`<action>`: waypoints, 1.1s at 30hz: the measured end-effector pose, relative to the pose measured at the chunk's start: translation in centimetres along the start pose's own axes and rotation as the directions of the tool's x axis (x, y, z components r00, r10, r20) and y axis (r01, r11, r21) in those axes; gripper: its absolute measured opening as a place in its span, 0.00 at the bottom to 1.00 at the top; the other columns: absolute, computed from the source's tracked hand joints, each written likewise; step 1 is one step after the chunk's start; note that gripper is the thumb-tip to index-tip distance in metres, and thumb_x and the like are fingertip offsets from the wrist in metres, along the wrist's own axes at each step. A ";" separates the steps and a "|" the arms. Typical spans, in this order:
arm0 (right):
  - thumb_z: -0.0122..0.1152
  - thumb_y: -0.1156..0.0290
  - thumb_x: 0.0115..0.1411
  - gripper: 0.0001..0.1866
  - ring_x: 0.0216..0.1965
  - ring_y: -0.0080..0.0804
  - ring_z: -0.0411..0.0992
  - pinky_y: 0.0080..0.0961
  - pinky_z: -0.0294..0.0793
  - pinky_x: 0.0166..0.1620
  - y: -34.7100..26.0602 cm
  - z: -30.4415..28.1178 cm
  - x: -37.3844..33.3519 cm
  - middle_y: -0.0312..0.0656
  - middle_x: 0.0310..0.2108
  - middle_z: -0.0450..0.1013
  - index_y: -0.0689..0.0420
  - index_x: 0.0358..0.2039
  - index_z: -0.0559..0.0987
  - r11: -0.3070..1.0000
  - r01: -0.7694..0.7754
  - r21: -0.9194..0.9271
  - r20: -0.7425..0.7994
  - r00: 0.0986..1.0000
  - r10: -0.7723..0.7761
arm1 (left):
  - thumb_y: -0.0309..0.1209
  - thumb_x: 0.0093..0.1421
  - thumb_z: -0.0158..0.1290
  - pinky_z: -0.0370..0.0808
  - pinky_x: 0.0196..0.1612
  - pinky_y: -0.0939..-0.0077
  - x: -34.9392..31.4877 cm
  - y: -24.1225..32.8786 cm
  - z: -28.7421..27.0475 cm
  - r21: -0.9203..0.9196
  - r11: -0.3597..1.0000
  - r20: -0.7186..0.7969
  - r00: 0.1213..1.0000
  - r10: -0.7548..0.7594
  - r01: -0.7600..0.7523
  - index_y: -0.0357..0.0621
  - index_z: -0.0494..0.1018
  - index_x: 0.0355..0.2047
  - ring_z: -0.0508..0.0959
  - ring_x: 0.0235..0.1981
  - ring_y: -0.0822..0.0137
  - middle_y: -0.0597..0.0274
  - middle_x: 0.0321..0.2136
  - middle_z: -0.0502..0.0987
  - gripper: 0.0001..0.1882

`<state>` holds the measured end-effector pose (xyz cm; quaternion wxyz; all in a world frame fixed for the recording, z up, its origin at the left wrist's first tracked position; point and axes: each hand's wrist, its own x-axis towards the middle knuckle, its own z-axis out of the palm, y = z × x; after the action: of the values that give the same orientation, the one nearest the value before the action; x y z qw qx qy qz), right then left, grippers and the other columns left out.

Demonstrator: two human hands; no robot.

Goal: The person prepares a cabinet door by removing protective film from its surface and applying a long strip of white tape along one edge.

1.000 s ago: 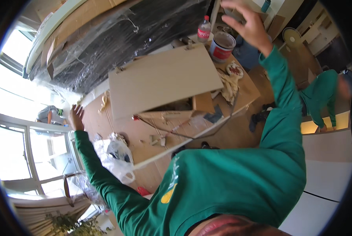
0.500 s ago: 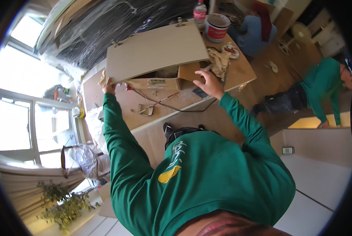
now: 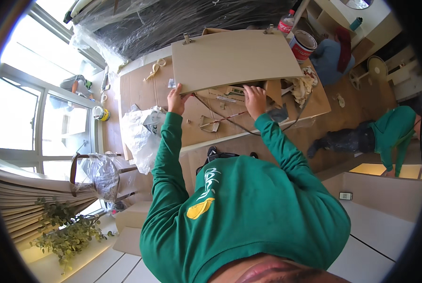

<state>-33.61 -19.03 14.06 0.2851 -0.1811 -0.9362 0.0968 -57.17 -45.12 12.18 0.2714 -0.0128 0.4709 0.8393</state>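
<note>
A beige cabinet door [image 3: 234,55] with metal hinges on its far edge lies over an open cardboard box [image 3: 227,95] on the cardboard-covered table. At the door's near left corner, my left hand [image 3: 176,101] is closed on the edge. My right hand [image 3: 255,101] has its fingers curled at the near edge, right of the middle; the fingertips are partly hidden there. Below the door, a cord [image 3: 211,109] and a small square tray [image 3: 208,124] lie on the cardboard.
Right of the door are a paint bucket [image 3: 303,45], a red-capped bottle [image 3: 286,22] and crumpled paper [image 3: 303,90]. Clear plastic sheeting [image 3: 145,134] hangs over the table's left side. A co-worker in green [image 3: 395,129] bends at the right; another person [image 3: 333,56] is beyond the bucket.
My right hand has gone from spread and apart from the door to its near edge. My left hand keeps its corner. The view has shifted, so the table shows farther right.
</note>
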 end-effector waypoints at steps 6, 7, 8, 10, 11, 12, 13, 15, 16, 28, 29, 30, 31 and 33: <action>0.64 0.71 0.60 0.15 0.50 0.45 0.73 0.41 0.70 0.55 -0.5 -3.7 -2.1 0.44 0.45 0.76 0.55 0.48 0.81 0.973 0.092 0.214 -0.133 0.989 -0.065 | 0.39 0.72 0.51 0.83 0.51 0.60 -5.2 -0.2 0.4 -0.054 0.997 0.030 0.998 -0.059 0.061 0.33 0.72 0.46 0.82 0.44 0.57 0.52 0.43 0.79 0.17; 0.65 0.71 0.59 0.15 0.51 0.46 0.73 0.41 0.71 0.56 -0.4 -4.7 -2.0 0.45 0.46 0.76 0.56 0.48 0.81 0.970 0.101 0.223 -0.151 0.986 -0.068 | 0.39 0.72 0.51 0.83 0.51 0.60 -5.8 -0.2 0.3 -0.060 0.995 0.029 0.997 -0.076 0.077 0.32 0.72 0.47 0.83 0.44 0.57 0.52 0.44 0.79 0.18; 0.65 0.68 0.61 0.16 0.53 0.48 0.72 0.42 0.69 0.58 -0.2 -5.6 -1.0 0.46 0.49 0.76 0.57 0.49 0.81 0.975 0.080 0.209 -0.160 0.986 -0.046 | 0.40 0.72 0.50 0.83 0.52 0.61 -6.0 -0.1 0.2 -0.068 0.993 0.026 0.995 -0.092 0.093 0.32 0.71 0.48 0.83 0.45 0.57 0.51 0.44 0.79 0.19; 0.63 0.64 0.63 0.19 0.57 0.51 0.70 0.45 0.67 0.61 1.0 -6.7 0.6 0.50 0.53 0.74 0.60 0.51 0.79 0.992 0.048 0.114 -0.187 0.982 -0.026 | 0.41 0.73 0.49 0.83 0.51 0.64 -6.6 0.2 0.4 -0.050 0.995 0.035 0.996 -0.084 0.086 0.30 0.71 0.51 0.83 0.45 0.58 0.49 0.46 0.79 0.22; 0.62 0.62 0.64 0.20 0.58 0.53 0.69 0.46 0.66 0.62 2.1 -6.5 2.1 0.52 0.54 0.73 0.61 0.52 0.79 0.998 0.045 0.035 -0.203 0.979 -0.037 | 0.41 0.73 0.49 0.83 0.51 0.64 -6.7 0.2 0.4 -0.052 0.996 0.039 0.997 -0.069 0.071 0.29 0.71 0.51 0.83 0.45 0.58 0.49 0.46 0.79 0.22; 0.61 0.60 0.65 0.22 0.60 0.55 0.68 0.47 0.65 0.63 3.3 -6.2 3.8 0.55 0.56 0.72 0.63 0.53 0.78 0.998 0.039 -0.044 -0.223 0.974 -0.048 | 0.41 0.73 0.49 0.83 0.51 0.65 -6.6 0.1 0.5 -0.052 0.997 0.047 0.998 -0.051 0.054 0.29 0.71 0.52 0.83 0.45 0.58 0.49 0.46 0.79 0.22; 0.60 0.58 0.65 0.24 0.60 0.57 0.67 0.48 0.64 0.64 4.5 -5.1 4.9 0.57 0.57 0.71 0.64 0.54 0.77 0.998 0.019 -0.058 -0.156 0.987 -0.028 | 0.41 0.73 0.49 0.83 0.51 0.65 -6.4 -0.2 0.6 -0.047 0.998 0.041 0.998 -0.043 0.045 0.29 0.71 0.52 0.83 0.45 0.59 0.49 0.46 0.79 0.23; 0.59 0.54 0.66 0.28 0.62 0.61 0.64 0.50 0.62 0.65 6.9 -1.7 6.3 0.61 0.59 0.69 0.65 0.56 0.76 0.996 -0.013 -0.085 -0.017 1.000 0.012 | 0.42 0.73 0.50 0.83 0.50 0.65 -6.2 -0.8 0.6 -0.038 0.999 0.021 1.000 -0.022 0.022 0.29 0.71 0.52 0.83 0.45 0.59 0.49 0.46 0.80 0.23; 0.59 0.54 0.65 0.30 0.63 0.64 0.63 0.53 0.61 0.65 4.7 -0.6 7.3 0.64 0.60 0.68 0.67 0.57 0.74 0.998 0.050 -0.045 0.070 0.996 -0.047 | 0.42 0.73 0.49 0.82 0.51 0.65 -6.4 -0.9 0.6 -0.037 0.999 0.001 1.000 -0.012 0.012 0.30 0.72 0.52 0.83 0.45 0.59 0.49 0.45 0.80 0.23; 0.49 0.31 0.62 0.51 0.74 0.53 0.49 0.50 0.46 0.73 -3.9 0.2 7.8 0.53 0.72 0.55 0.62 0.70 0.59 0.925 0.369 0.090 0.345 0.860 -0.376 | 0.39 0.72 0.50 0.81 0.51 0.62 -6.9 -1.9 0.2 -0.091 0.995 -0.085 0.996 0.039 -0.046 0.33 0.71 0.50 0.82 0.44 0.58 0.53 0.43 0.79 0.19; 0.49 0.31 0.62 0.51 0.74 0.54 0.49 0.50 0.46 0.73 0.2 -0.5 8.1 0.55 0.72 0.55 0.63 0.70 0.59 0.951 0.306 0.037 0.323 0.897 -0.301 | 0.37 0.72 0.51 0.81 0.52 0.60 -6.8 -1.9 0.1 -0.069 0.997 -0.098 0.995 0.034 -0.041 0.34 0.71 0.50 0.81 0.44 0.59 0.56 0.43 0.77 0.17; 0.49 0.31 0.62 0.52 0.73 0.54 0.49 0.50 0.46 0.73 4.6 -0.9 8.2 0.56 0.71 0.55 0.64 0.70 0.58 0.970 0.241 -0.017 0.297 0.928 -0.225 | 0.36 0.71 0.52 0.80 0.53 0.59 -6.5 -2.3 -0.6 -0.059 0.997 -0.095 0.994 0.053 -0.058 0.34 0.71 0.50 0.81 0.43 0.60 0.57 0.44 0.78 0.16; 0.49 0.31 0.63 0.51 0.73 0.55 0.49 0.51 0.47 0.72 9.1 -1.9 8.1 0.56 0.71 0.55 0.64 0.70 0.59 0.983 0.170 -0.073 0.258 0.955 -0.146 | 0.35 0.71 0.53 0.80 0.53 0.59 -6.8 -1.7 0.0 -0.019 0.999 -0.126 0.991 0.033 -0.035 0.35 0.72 0.49 0.81 0.42 0.60 0.58 0.43 0.78 0.15; 0.49 0.33 0.64 0.50 0.73 0.56 0.49 0.53 0.48 0.72 16.4 -3.4 8.3 0.58 0.71 0.54 0.65 0.70 0.59 0.986 0.022 -0.164 0.184 0.983 0.009 | 0.34 0.70 0.53 0.80 0.54 0.59 -7.2 -1.4 -0.8 -0.027 0.998 -0.099 0.993 0.062 -0.065 0.35 0.73 0.48 0.81 0.43 0.58 0.58 0.42 0.77 0.14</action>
<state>-33.39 -0.51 16.35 0.1819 -0.1915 -0.9639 0.0340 -50.56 -48.42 12.63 0.2208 -0.0430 0.4711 0.8529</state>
